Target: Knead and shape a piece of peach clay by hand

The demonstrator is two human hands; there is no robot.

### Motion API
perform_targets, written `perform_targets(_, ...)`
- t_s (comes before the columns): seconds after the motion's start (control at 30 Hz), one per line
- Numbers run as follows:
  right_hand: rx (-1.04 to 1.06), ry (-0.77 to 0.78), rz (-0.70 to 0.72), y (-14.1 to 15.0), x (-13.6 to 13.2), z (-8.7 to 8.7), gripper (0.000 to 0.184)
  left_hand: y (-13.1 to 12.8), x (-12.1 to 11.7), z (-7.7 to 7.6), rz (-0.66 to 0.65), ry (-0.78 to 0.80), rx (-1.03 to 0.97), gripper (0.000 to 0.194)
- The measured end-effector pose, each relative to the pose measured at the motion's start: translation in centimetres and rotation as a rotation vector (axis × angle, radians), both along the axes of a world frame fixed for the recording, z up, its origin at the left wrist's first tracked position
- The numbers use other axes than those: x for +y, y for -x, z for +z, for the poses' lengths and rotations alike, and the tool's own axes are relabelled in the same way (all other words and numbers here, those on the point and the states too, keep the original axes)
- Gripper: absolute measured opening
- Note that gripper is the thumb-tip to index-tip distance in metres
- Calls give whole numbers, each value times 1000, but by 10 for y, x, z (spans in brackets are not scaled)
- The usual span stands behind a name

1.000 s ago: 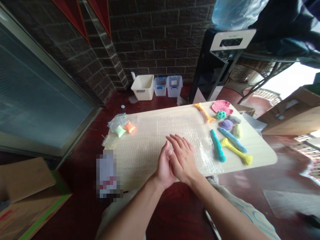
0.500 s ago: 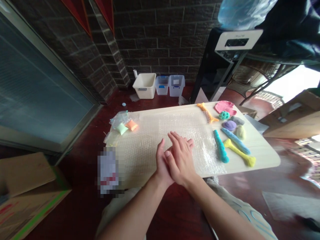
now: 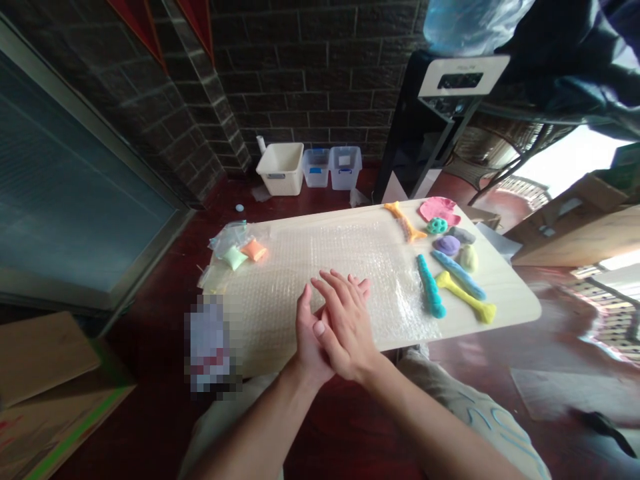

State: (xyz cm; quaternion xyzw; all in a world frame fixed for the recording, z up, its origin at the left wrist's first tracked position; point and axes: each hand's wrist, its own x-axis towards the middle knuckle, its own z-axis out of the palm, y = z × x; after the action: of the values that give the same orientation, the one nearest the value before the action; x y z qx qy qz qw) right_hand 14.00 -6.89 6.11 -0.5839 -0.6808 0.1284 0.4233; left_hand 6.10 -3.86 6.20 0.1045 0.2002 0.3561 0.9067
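Over the near edge of the table, my right hand (image 3: pixel 347 323) lies palm down across my left hand (image 3: pixel 309 343). The palms are pressed together, with the fingers long and slightly bent. Anything between them is hidden. Below and beyond them, bubble wrap (image 3: pixel 287 263) covers much of the pale table (image 3: pixel 515 303). To the right lie shaped pieces of modelling clay: a teal tapered roll (image 3: pixel 429 287), a yellow bone-like piece (image 3: pixel 465 297), a blue roll (image 3: pixel 459 274) and an orange bone-like piece (image 3: pixel 406 222).
Beyond those are a pink flat piece (image 3: pixel 440 211), a teal holed ball (image 3: pixel 437 226) and a purple lump (image 3: pixel 447 245). Green (image 3: pixel 234 258) and orange (image 3: pixel 254 250) clay packets lie at left. Bins (image 3: pixel 281 167) and a water dispenser (image 3: pixel 407 127) stand behind; a cardboard box (image 3: pixel 45 360) is at left.
The view has turned slightly right, so the table and its things sit further left. My hands stay pressed together, with the right fingers shifted a little over the left palm.
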Motion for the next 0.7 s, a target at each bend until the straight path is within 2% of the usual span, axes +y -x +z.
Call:
perform_targets(0.1,84,3,45,-4,3,-3,63,0,4,-5,-11,-21,24,88)
perform_targets(0.2,293,-9,71,-12,7,-8,60,-1,11,-10,-48,-53,38,88)
perform_targets(0.33,539,-64,-57,-28,12,-9,54,-6,22,-11,-88,-64,82,80)
perform_targets(0.43,526,-87,-165,-43,14,-4,43,-8,30,-8,-49,-62,77,77)
perform_targets(0.57,402,-81,-129,-53,12,4,24,-2,42,-3,52,-62,113,74)
perform_targets(0.63,307,-60,-55,-51,9,6,26,2,47,-1,103,-66,137,73)
perform_targets(0.7,224,-50,27,-46,6,4,38,5,50,1,138,-74,145,74)
